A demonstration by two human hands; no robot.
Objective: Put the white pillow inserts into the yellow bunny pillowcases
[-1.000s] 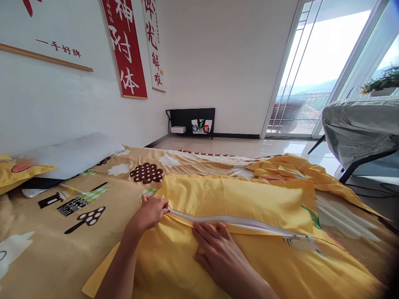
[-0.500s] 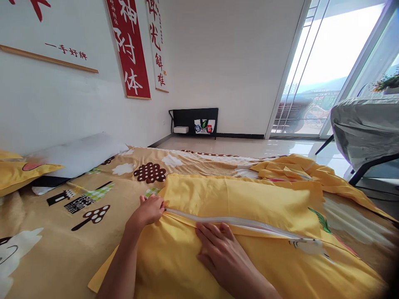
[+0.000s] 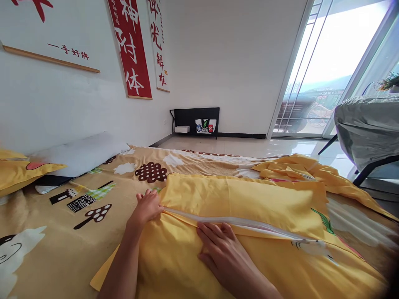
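Touching yellow cover (image 3: 243, 197), both hands (image 3: 147, 207) (image 3: 220, 247); red scroll (image 3: 133, 54) shows 神附体.

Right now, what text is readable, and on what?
"一手好牌": wide white scroll; large red character above cut off.
"神附体": red banner; side column too small.
"光解难": narrow white scroll; character above cut off, side column too small.
Bedspread: lettering on black patch too distorted.
White bag: print too small.
Yellow cover: no readable text.

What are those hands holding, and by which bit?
The left hand holds the yellow cover by the left end of its zipper; the right hand just rests on the cover.
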